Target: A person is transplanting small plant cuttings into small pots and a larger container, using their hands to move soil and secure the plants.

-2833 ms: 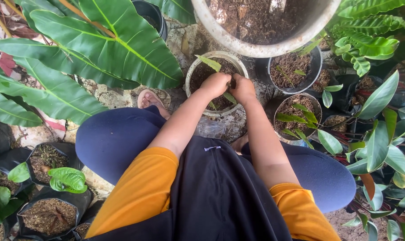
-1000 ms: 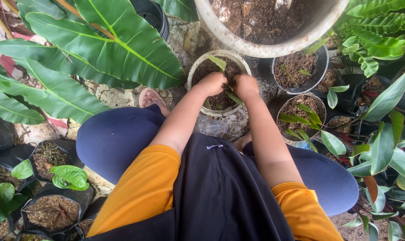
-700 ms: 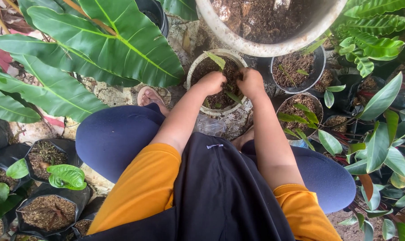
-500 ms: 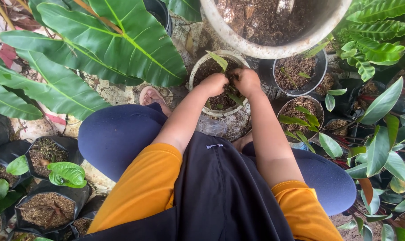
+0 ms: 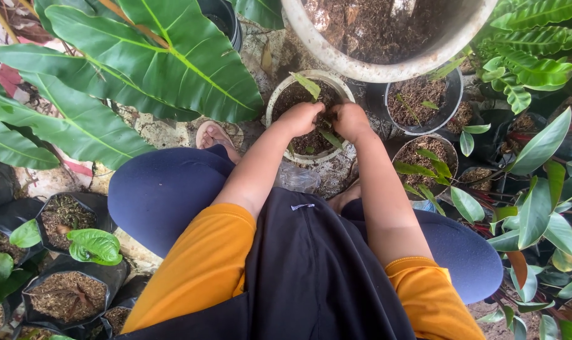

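The person squats over a small white pot [image 5: 273, 104] standing on the stony ground between their knees. Both hands are down in its dark soil. The left hand [image 5: 300, 118] is bunched into a loose fist, fingers curled under and pressed into the dirt near the pot's middle; whether it pinches anything I cannot tell. The right hand [image 5: 349, 119] sits just beside it, knuckles up, fingers tucked down around the base of a small seedling [image 5: 310, 85], whose one pale green leaf stands up at the pot's far rim.

Just beyond the pot is a big white tub [image 5: 368, 63] full of brown soil. To the right, two round dark pots [image 5: 446, 104] hold soil and small sprouts. A crumpled clear plastic bag [image 5: 297, 179] lies on the ground against the near side of the white pot. At the lower left stand black plastic grow bags [image 5: 78, 201] filled with soil.
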